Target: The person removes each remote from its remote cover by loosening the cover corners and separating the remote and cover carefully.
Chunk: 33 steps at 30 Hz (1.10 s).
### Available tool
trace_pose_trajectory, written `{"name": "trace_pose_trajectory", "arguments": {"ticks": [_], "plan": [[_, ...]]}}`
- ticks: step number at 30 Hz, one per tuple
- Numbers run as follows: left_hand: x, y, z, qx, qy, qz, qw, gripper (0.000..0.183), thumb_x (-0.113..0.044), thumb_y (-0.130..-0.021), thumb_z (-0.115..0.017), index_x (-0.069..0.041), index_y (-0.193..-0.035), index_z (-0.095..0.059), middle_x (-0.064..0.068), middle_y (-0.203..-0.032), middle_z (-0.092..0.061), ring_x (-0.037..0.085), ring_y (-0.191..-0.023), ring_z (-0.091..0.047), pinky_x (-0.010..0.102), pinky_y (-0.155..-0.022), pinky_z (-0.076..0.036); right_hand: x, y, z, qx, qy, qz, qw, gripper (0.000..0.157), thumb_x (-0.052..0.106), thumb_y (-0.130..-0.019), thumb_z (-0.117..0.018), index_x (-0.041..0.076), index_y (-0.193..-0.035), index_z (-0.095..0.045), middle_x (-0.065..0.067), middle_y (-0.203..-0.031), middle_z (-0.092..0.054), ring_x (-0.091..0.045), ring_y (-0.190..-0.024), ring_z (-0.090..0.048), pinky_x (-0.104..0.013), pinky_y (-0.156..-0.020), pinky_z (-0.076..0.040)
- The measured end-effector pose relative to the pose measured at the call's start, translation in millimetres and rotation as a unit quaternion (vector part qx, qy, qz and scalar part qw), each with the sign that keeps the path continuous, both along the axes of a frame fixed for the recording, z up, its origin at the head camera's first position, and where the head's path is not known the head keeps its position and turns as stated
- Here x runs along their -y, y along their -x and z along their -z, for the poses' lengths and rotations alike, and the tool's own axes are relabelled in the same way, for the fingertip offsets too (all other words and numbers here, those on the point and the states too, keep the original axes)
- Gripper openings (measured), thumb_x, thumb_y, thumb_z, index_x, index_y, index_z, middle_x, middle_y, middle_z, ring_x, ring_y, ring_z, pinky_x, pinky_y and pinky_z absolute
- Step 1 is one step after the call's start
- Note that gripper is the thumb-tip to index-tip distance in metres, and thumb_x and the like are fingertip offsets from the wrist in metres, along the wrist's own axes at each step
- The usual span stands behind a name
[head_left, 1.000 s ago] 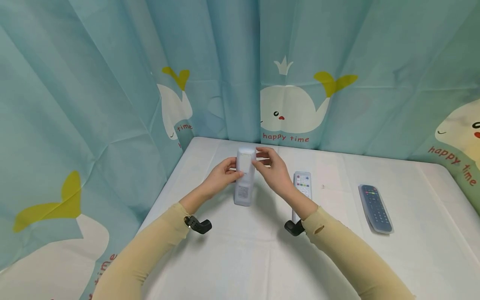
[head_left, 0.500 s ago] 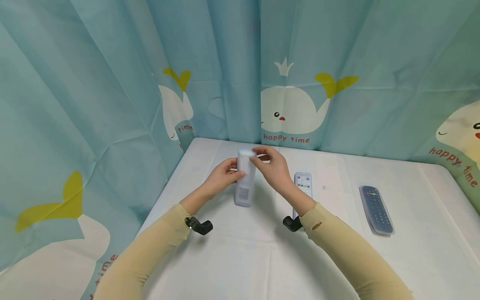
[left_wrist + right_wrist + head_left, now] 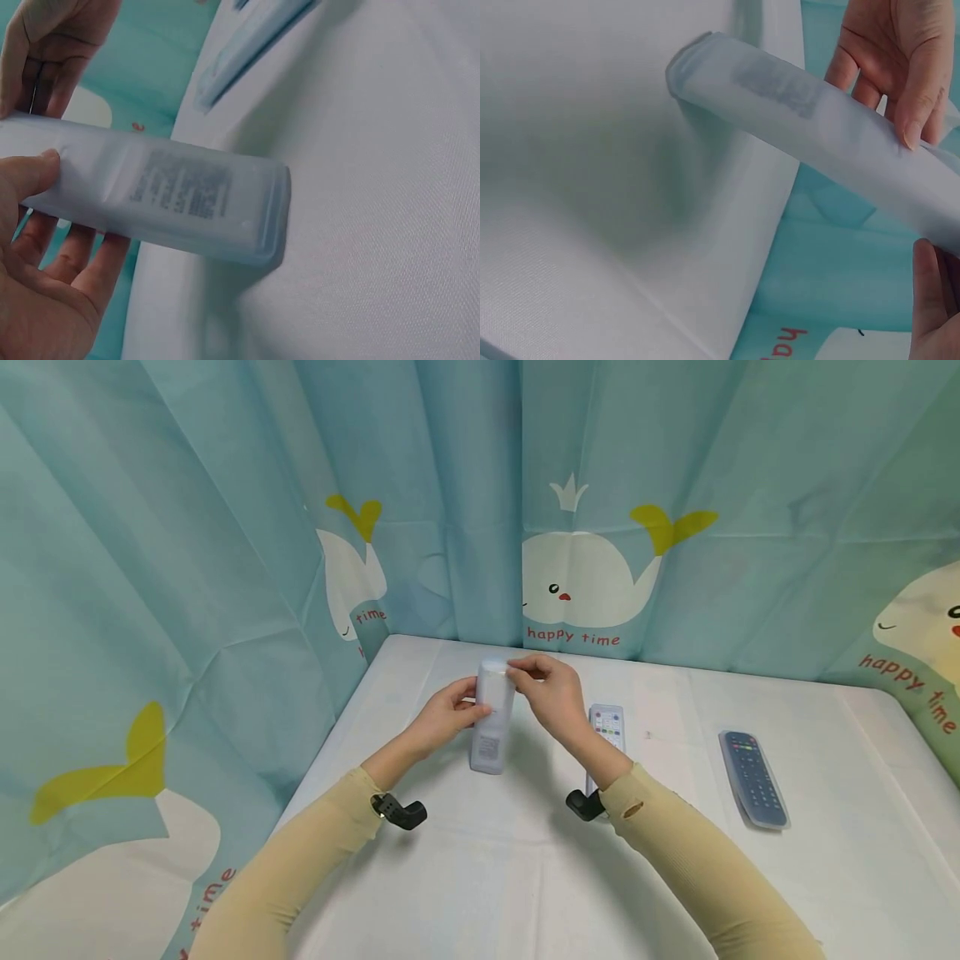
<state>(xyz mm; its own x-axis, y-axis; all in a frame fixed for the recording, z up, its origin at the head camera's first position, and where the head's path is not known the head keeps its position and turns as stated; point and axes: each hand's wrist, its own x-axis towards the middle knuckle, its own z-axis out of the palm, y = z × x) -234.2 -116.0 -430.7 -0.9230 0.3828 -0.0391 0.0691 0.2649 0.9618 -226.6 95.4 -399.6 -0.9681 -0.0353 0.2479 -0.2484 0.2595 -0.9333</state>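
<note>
A white remote control in a translucent cover stands tilted, its printed back toward me, its lower end on or close to the tabletop. My left hand grips its left side, thumb across the back and fingers behind; the left wrist view shows this hand close up. At the upper right corner, my right hand pinches the cover's edge between thumb and forefinger. In the right wrist view the right hand is partly cut off and its fingertips are hidden. The remote's button side faces away.
On the white table, a second white remote lies partly under my right forearm. A dark remote, also in a clear cover, lies further right. Blue curtains with whale prints hang along the table's back and left.
My right hand has shifted from the remote's upper right side to its top corner and now pinches the cover there. The left hand keeps its hold with hardly any movement.
</note>
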Motion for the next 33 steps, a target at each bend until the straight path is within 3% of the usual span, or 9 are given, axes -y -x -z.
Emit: {"name": "trace_pose_trajectory", "arguments": {"ticks": [11, 22, 33], "plan": [[3, 1.4, 3.7, 0.006, -0.01, 0.014, 0.9998, 0.057, -0.019, -0.102, -0.066, -0.01, -0.154, -0.043, 0.013, -0.137, -0.056, 0.027, -0.12, -0.062, 0.043, -0.099, -0.053, -5, 9.6, -0.3, 0.058, 0.095, -0.039, 0.993, 0.024, 0.017, -0.099, -0.07, -0.001, -0.115, -0.075, -0.013, -0.115, -0.071, -0.027, -0.104, -0.069, -0.033, -0.083, -0.06], [7, -0.7, 5.1, 0.006, -0.002, 0.031, 0.9995, 0.059, -0.022, -0.103, -0.065, -0.01, -0.156, -0.042, 0.011, -0.141, -0.055, 0.026, -0.122, -0.06, 0.044, -0.101, -0.052, -10, 16.8, 0.7, 0.132, 0.118, -0.065, 0.982, 0.033, 0.021, -0.101, -0.069, -0.005, -0.121, -0.071, -0.016, -0.118, -0.069, -0.024, -0.101, -0.07, -0.038, -0.088, -0.059], [12, -1.3, 5.7, 0.004, 0.001, 0.054, 0.9986, 0.058, -0.025, -0.104, -0.064, -0.012, -0.156, -0.042, 0.008, -0.144, -0.055, 0.024, -0.123, -0.06, 0.043, -0.101, -0.051, -7, 22.3, 6.0, 0.212, 0.154, -0.06, 0.963, 0.032, 0.019, -0.101, -0.068, -0.004, -0.122, -0.069, -0.013, -0.113, -0.069, -0.02, -0.09, -0.068, -0.03, -0.082, -0.059]]}}
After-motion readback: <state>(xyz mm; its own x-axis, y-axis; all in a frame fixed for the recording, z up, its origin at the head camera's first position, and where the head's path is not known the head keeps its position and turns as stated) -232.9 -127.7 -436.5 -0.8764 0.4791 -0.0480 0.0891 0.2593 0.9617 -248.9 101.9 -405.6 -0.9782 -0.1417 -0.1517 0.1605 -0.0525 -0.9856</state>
